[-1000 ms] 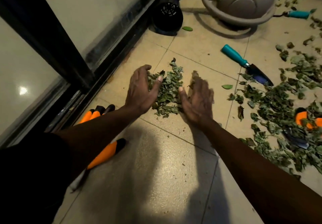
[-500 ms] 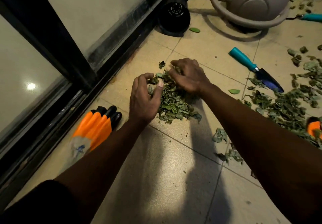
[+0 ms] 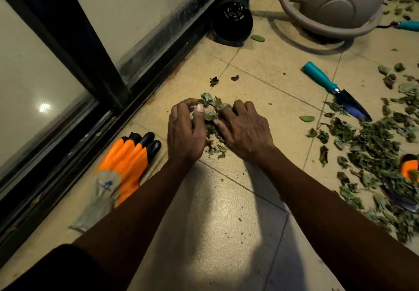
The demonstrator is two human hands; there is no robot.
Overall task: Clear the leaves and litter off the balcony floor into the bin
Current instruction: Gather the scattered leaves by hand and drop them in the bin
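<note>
**On the floor, two hands clasp a clump of leaves**

By the glass door (image 3: 136, 7) a black pot (image 3: 232, 22) lies on its side with its holed base facing the camera, so what it holds cannot be seen. Just right of it sits a grey watering can (image 3: 342, 3), its inside also hidden.

On the tiled floor (image 3: 226, 222), nearer than the pot, the left hand (image 3: 184, 132) and right hand (image 3: 244, 130) cup a clump (image 3: 212, 111) of dry green leaves from either side. The fingers of both hands are curled into it, and the left thumb lies against its top. A few scraps spill out beneath the palms. Both forearms reach forward, with the wrists low to the tiles.

More leaves (image 3: 367, 141) lie scattered well to the right, reaching the blade of a teal trowel (image 3: 333, 89). Orange gloves (image 3: 127, 161) lie beside the left wrist, along the door track.
</note>
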